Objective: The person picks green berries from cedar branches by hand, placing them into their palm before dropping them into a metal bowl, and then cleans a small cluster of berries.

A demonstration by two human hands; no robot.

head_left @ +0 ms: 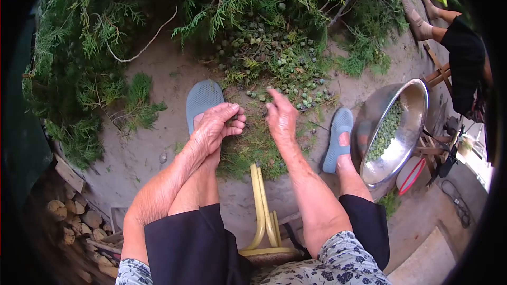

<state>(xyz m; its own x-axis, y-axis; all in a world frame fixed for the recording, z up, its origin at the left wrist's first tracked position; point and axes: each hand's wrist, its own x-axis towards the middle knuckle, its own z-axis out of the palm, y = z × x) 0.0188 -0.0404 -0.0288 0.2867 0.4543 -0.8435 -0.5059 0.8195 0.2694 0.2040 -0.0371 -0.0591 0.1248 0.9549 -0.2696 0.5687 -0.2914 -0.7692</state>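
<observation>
Seated Sorter Keeps Cones and Steel Bowl Close at Hand

A tubular yellow metal frame (pixel 259 206) stands between the person's knees, in black cloth. Both forearms reach past it, so the hands meet the work low, near the ground. The left hand (pixel 213 122) is curled closed around a few small, dull-green round cones (pixel 232 121), probably cupped to keep them from dropping. The right hand (pixel 282 116), apart from the left, has its index finger extended and separate from the thumb, a posture suited to picking; nothing can be made out in it.

Grey-blue perforated slip-on shoes, one left (pixel 205 96) and one right (pixel 339 132), are planted wide, leaving the ground between them open to both hands. Just beyond the right hand lies a loose heap of round green cones mixed with leafy scraps (pixel 293 74), directly on the ground.

The wide, shiny steel bowl (pixel 406 142) sits beside the right shoe, likely for easy reach. It holds a bank of green cones (pixel 386 131) along one side, with bare metal showing on the other; its depth of fill cannot be judged.

Farther out, feathery green conifer branches (pixel 100 47) are massed behind the heap. Another person's feet (pixel 417 21) show beyond the bowl.
</observation>
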